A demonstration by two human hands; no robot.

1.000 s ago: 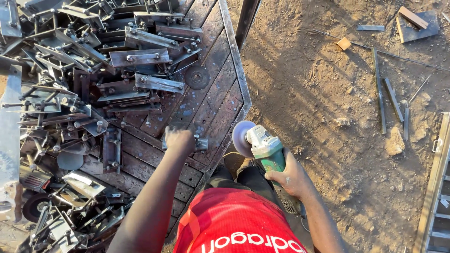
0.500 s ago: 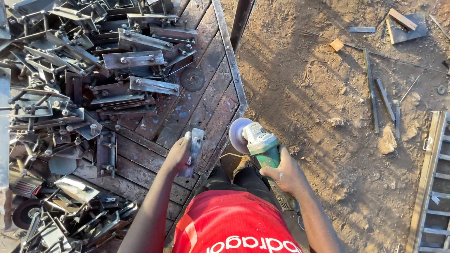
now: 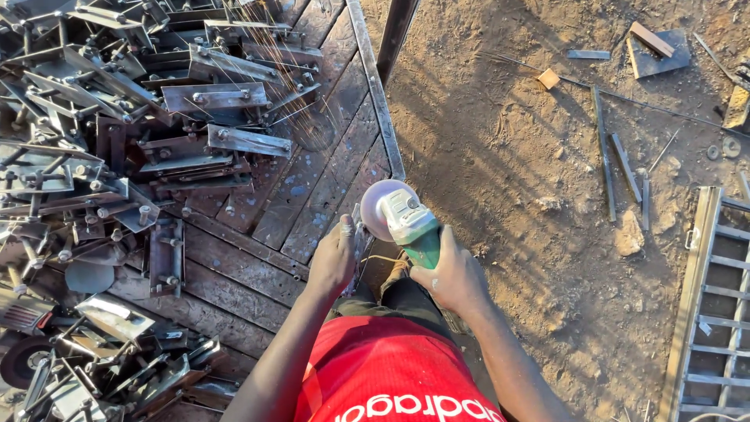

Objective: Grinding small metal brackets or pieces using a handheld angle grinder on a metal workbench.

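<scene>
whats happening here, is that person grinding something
Yes. The right hand grips a green angle grinder, its disc against a small metal bracket held in the left hand over the wooden platform. Sparks fly toward the pile of metal brackets on the platform.

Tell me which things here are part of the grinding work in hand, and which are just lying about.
In hand:
- angle grinder, in right hand
- small metal piece, in left hand

Lying about:
- heap of metal brackets
- metal strips on the dirt
- ladder-like frame
- wooden block
</scene>
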